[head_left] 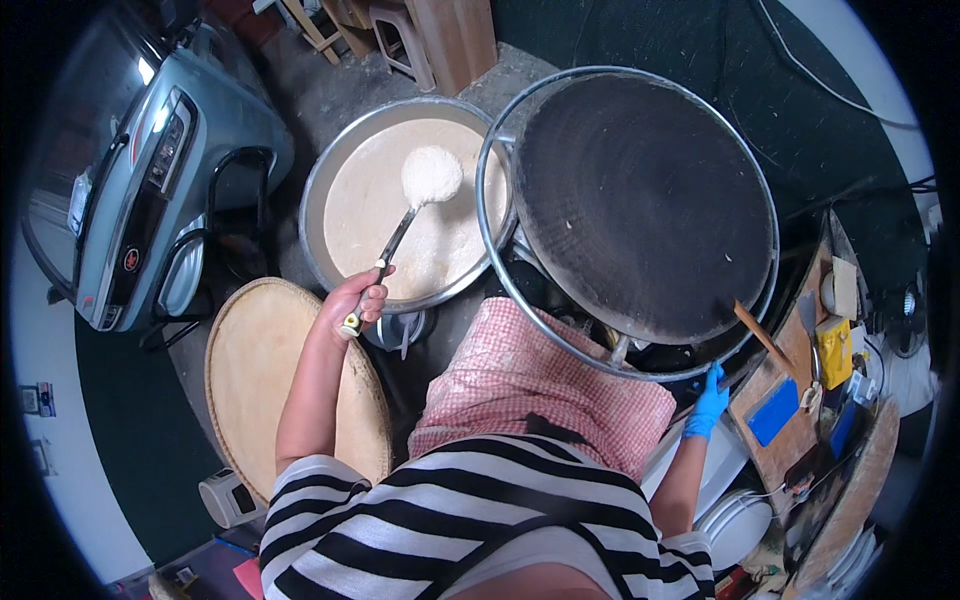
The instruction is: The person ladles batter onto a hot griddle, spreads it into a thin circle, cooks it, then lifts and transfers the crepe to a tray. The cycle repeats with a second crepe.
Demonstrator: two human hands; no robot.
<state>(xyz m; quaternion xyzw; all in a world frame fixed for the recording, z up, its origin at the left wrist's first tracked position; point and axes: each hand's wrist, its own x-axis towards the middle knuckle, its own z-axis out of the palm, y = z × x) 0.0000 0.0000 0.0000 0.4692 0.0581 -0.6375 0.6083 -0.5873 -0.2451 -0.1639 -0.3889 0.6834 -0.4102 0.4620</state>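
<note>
My left hand (357, 305) is closed round the dark handle of a ladle (398, 236). Pale, thick batter (432, 175) fills the ladle's bowl, above a wide metal basin (312, 215) holding more batter of the same colour. On my right hand (708, 405) is a blue glove. Its fingers are at the lower right of a metal ring (484, 230) and seem to grip it. Inside that ring sits a large round black griddle (640, 200), its surface bare but for a few small flecks. A wooden scraper or stick (765, 338) reaches over the griddle's edge.
A round woven tray (285, 370) stands by my left arm. At far left is a pale blue three-wheeled vehicle (150, 200). To my right a wooden board (760, 400) bears a blue block (772, 412) and a yellow packet (833, 352). A stool (402, 45) stands beyond the basin.
</note>
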